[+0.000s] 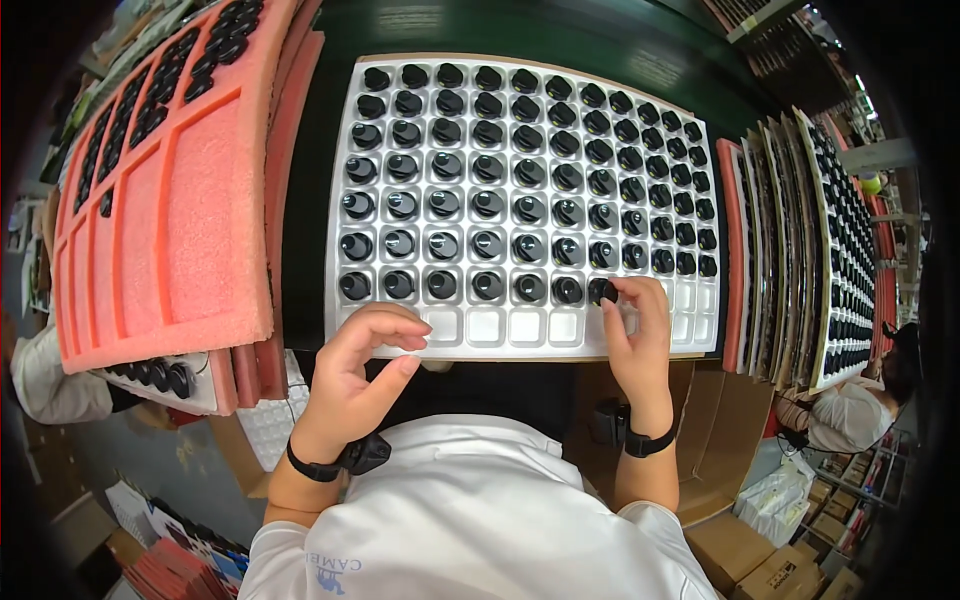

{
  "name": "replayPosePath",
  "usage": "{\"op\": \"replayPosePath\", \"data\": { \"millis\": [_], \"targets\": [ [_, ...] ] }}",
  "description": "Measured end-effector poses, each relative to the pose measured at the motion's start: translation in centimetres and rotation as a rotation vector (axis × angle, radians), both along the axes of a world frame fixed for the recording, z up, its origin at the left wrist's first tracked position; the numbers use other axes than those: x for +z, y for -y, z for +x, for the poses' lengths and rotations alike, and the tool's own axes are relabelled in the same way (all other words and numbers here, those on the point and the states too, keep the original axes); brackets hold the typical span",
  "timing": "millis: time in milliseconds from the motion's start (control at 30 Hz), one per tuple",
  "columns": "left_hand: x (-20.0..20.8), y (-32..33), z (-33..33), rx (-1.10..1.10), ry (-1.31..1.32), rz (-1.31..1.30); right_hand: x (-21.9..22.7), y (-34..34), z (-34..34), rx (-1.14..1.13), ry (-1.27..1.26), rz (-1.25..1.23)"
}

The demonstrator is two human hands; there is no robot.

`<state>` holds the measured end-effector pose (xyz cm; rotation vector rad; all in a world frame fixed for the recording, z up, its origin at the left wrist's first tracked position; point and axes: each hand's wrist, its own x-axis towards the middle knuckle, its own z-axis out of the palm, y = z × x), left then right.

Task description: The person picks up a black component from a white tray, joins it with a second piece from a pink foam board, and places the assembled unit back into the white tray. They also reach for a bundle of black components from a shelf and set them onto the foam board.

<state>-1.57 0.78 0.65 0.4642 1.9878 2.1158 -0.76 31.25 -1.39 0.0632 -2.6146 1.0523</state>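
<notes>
Before me lies a white moulded tray (pixel 487 326) with rows of square pockets. Most pockets hold a small glossy black rounded part (pixel 443 246); in the nearest row the pockets that show are bare. Over the tray's near left corner hovers my left hand (pixel 362 362), its fingers curved and thumb apart, holding nothing. My right hand (pixel 640 325) reaches to the second row from the front, thumb and fingertips closed around a black part (pixel 602 290) at its pocket. My fingers partly hide that part and the pockets to its right.
At left, a pink foam tray (pixel 222 215) with long compartments carries more black parts at its far end, atop other trays. On the right stand several stacked trays (pixel 785 240), pink and white edged. A cardboard box (pixel 715 430) is below the near right edge.
</notes>
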Motion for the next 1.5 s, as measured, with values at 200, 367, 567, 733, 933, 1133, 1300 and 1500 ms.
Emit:
{"op": "replayPosePath", "data": {
  "millis": [200,367,567,733,933,1133,1300,1500],
  "targets": [
    [0.1,-0.4,0.1,-0.005,0.023,-0.040,-0.5,-0.4,0.0,-0.013,-0.024,0.173],
    [0.3,-0.6,0.4,-0.004,0.030,-0.072,-0.7,-0.4,0.0,-0.018,-0.009,0.212],
    [0.5,-0.7,0.8,-0.020,0.006,-0.095,-0.6,-0.1,0.2,-0.037,-0.080,0.324],
    [0.6,-0.6,1.9,-0.004,0.016,-0.117,-0.1,1.2,1.3,0.015,-0.150,0.326],
    [0.3,0.3,3.8,0.006,0.037,-0.164,-0.3,2.0,3.0,0.101,-0.111,0.470],
    [0.4,0.7,5.6,0.054,0.025,-0.201,-0.6,2.3,3.3,0.092,-0.121,0.454],
    [1.6,1.0,6.5,0.080,-0.018,-0.245,-0.7,2.1,3.1,0.129,-0.157,0.466],
    [5.5,3.1,6.7,0.100,-0.196,-0.396,0.3,2.6,3.3,0.156,-0.204,0.503]
  ]
}}
